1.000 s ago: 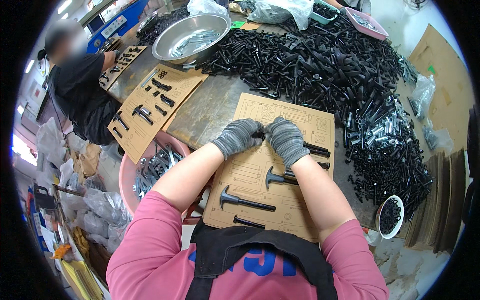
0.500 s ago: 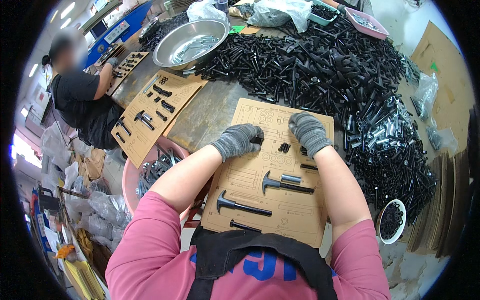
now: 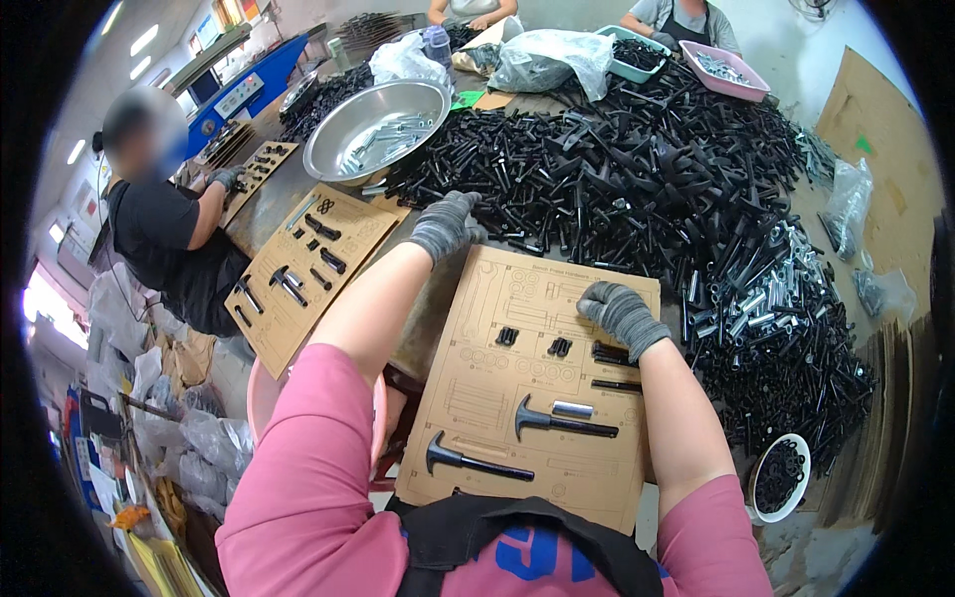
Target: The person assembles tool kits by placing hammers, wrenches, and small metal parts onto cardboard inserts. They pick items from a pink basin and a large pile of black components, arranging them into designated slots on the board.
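Observation:
My left hand point(image 3: 446, 229), in a grey knit glove, is stretched out to the near edge of a heap of black metal parts point(image 3: 637, 169); its thumb and fingers are apart. My right hand point(image 3: 622, 315), gloved alike, lies on the upper right of a printed cardboard sheet point(image 3: 477, 383) with fingers curled; anything inside them is hidden. Black rods point(image 3: 610, 353) lie partly under that wrist. Two small black clusters, a left one point(image 3: 507, 336) and a right one point(image 3: 559, 346), sit on the sheet. Below are a silver sleeve point(image 3: 573, 409) and two hammer-shaped black parts point(image 3: 562, 423).
A steel bowl point(image 3: 328, 139) of silver rods stands at the back left, beside another loaded sheet point(image 3: 274, 333). A pink basin point(image 3: 264, 393) is below. A white bowl point(image 3: 761, 512) of black rings stands at right. One person works at left; others are at the back.
My left hand has left the sheet and moved up to the heap, exposing a black cluster. My right hand stays on the sheet. The view has tilted upward.

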Demonstrator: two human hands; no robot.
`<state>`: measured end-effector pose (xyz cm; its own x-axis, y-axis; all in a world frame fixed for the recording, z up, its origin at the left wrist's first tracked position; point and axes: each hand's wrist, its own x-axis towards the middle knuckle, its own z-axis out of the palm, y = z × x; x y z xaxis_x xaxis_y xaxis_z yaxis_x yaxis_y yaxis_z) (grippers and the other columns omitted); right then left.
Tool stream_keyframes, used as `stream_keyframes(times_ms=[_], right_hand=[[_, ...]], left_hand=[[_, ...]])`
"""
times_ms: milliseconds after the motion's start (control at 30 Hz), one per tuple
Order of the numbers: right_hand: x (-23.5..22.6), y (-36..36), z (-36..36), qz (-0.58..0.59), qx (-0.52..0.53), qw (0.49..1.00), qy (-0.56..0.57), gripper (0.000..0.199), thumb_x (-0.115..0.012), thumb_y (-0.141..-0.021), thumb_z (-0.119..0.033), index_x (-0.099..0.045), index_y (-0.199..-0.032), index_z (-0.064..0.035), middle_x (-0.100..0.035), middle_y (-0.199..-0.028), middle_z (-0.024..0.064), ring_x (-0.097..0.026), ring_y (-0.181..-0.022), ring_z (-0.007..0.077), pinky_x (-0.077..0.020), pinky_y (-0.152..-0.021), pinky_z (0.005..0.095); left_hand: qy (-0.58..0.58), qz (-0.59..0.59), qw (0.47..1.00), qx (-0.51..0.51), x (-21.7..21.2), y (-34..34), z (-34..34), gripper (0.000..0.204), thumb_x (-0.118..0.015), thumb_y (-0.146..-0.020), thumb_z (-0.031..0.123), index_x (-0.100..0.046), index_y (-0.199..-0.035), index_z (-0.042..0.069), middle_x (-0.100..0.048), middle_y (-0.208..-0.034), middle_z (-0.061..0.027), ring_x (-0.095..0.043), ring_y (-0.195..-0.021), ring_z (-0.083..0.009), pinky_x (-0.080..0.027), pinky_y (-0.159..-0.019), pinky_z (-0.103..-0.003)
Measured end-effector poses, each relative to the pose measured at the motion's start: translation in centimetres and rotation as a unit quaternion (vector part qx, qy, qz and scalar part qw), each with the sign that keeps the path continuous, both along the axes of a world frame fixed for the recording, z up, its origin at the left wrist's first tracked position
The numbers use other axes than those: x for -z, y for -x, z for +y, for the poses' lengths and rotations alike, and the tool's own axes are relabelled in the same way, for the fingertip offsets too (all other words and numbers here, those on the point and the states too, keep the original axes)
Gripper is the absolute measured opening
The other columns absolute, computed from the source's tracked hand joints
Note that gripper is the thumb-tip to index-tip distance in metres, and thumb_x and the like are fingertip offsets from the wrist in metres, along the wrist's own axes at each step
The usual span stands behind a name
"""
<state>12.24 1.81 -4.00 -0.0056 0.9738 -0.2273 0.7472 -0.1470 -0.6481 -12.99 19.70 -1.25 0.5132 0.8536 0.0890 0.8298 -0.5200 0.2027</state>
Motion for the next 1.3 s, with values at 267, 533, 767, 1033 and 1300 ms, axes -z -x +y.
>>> stream_keyframes(times_ms=[267, 533, 767, 1033, 1300], right_hand=[[0.1, 0.1, 0.1, -0.019, 0.002, 1.000, 0.000, 0.027, -0.057, -0.080, -0.033, -0.062, -0.096, -0.0107, -0.062, -0.095, 0.0123, -0.058, -0.090, 0.0267, -0.0438, -0.082, 0.0354], [0.4, 0.0, 0.0, -0.036, 0.007, 0.999, -0.017, 0.027, -0.057, -0.080, -0.033, -0.063, -0.095, -0.0107, -0.063, -0.094, 0.0115, -0.058, -0.088, 0.0269, -0.0439, -0.081, 0.0357], [-0.4, 0.3, -0.1, -0.039, 0.016, 0.999, 0.001, 0.029, -0.057, -0.081, -0.034, -0.063, -0.097, -0.0109, -0.063, -0.095, 0.0111, -0.058, -0.088, 0.0267, -0.0438, -0.082, 0.0354], [-3.0, 1.7, 1.1, 0.179, 0.051, 0.980, 0.071, 0.050, -0.063, -0.079, -0.029, -0.045, -0.122, -0.0123, -0.059, -0.100, 0.0094, -0.060, -0.080, 0.0208, -0.0503, -0.070, 0.0323], [-5.1, 5.4, 2.4, 0.239, 0.146, 0.954, 0.110, 0.059, -0.062, -0.077, -0.013, -0.035, -0.129, -0.0164, -0.061, -0.087, 0.0089, -0.058, -0.062, 0.0132, -0.0512, -0.051, 0.0281]], left_hand=[[0.013, 0.096, 0.995, 0.004, 0.3, -4.8, 3.4, 0.051, -0.064, -0.070, 0.013, -0.047, -0.118, 0.015, -0.048, -0.112, -0.0148, -0.052, -0.101, -0.0315, -0.044, -0.085, -0.039], [-0.088, 0.149, 0.984, 0.036, 1.8, -5.0, 3.5, 0.025, -0.048, -0.078, 0.007, -0.052, -0.103, 0.011, -0.052, -0.101, -0.0159, -0.059, -0.086, -0.0315, -0.049, -0.071, -0.042], [-0.120, -0.167, 0.978, 0.026, 0.9, -1.3, 3.8, 0.018, -0.060, -0.076, 0.010, -0.054, -0.093, 0.007, -0.059, -0.074, -0.0069, -0.056, -0.069, -0.0185, -0.047, -0.061, -0.035], [0.332, -0.513, 0.787, 0.084, -3.3, -2.5, -5.9, 0.025, -0.067, -0.074, 0.009, -0.054, -0.094, 0.003, -0.056, -0.076, -0.0034, -0.053, -0.060, -0.0106, -0.045, -0.050, -0.023], [0.298, -0.343, 0.887, 0.083, -2.9, -3.8, -10.2, 0.026, -0.067, -0.074, 0.011, -0.053, -0.094, 0.004, -0.057, -0.077, -0.0048, -0.054, -0.063, -0.0108, -0.048, -0.056, -0.025]])
